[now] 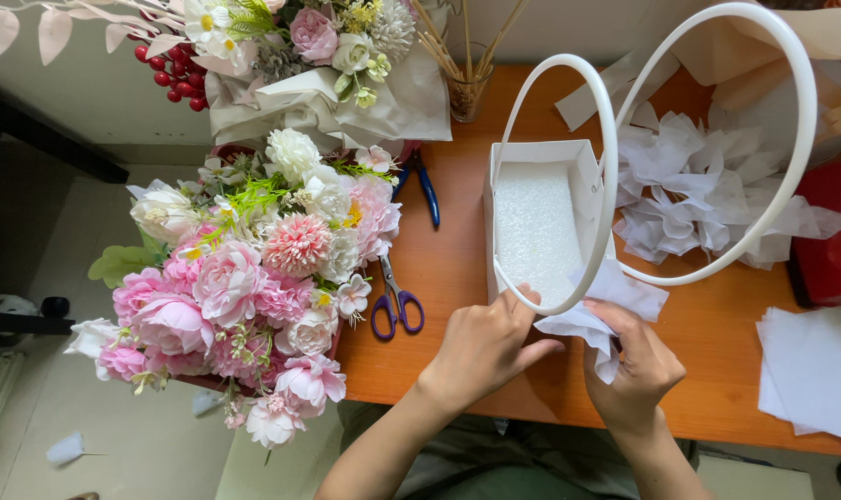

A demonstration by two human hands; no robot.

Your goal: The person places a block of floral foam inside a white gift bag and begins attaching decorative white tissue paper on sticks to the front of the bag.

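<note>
An orange-brown wooden table (717,370) fills the frame from 12 to 5 o'clock, its front edge running along the bottom toward 6. Pale grey floor tiles (59,259) spread across 7 to 9 o'clock, crossed by a dark furniture leg (41,139) near 10. A light wall (578,28) rises behind the table at 12. Soft, even daylight falls over the scene, casting only faint shadows. A small white scrap (66,450) lies on the floor at 8.

Head camera looks steeply down, close over the table (458,268).
</note>
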